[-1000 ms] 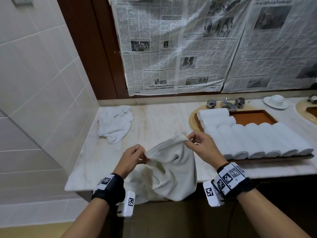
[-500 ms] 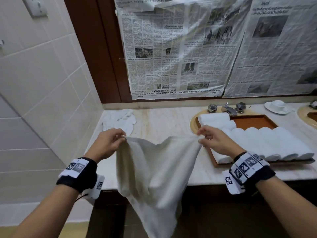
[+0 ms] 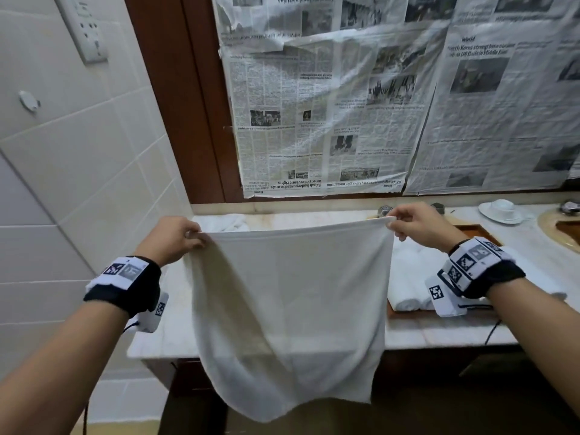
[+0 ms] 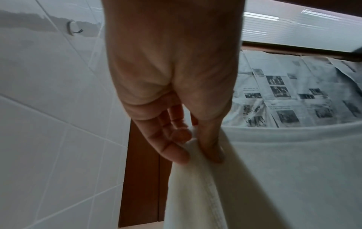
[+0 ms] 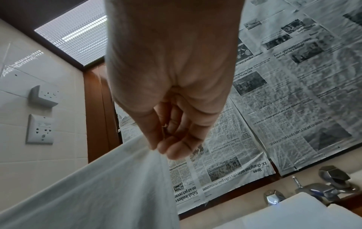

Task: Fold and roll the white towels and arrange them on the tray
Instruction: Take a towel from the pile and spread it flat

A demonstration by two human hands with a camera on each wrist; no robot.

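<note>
The tray [image 3: 470, 228] and rolls [image 3: 408, 277] are mostly hidden behind the towel [image 3: 288, 309], whose top corners are pinched by the left hand [image 3: 172, 238] and right hand [image 3: 420, 222].

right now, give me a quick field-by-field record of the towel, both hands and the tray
held towel: spread flat, hanging over the counter's front edge
left hand: pinches the towel's upper left corner
right hand: pinches its upper right corner
top edge: taut between the hands
tray: wooden, on the counter, mostly hidden
rolled towels: on the tray, count hidden
</note>
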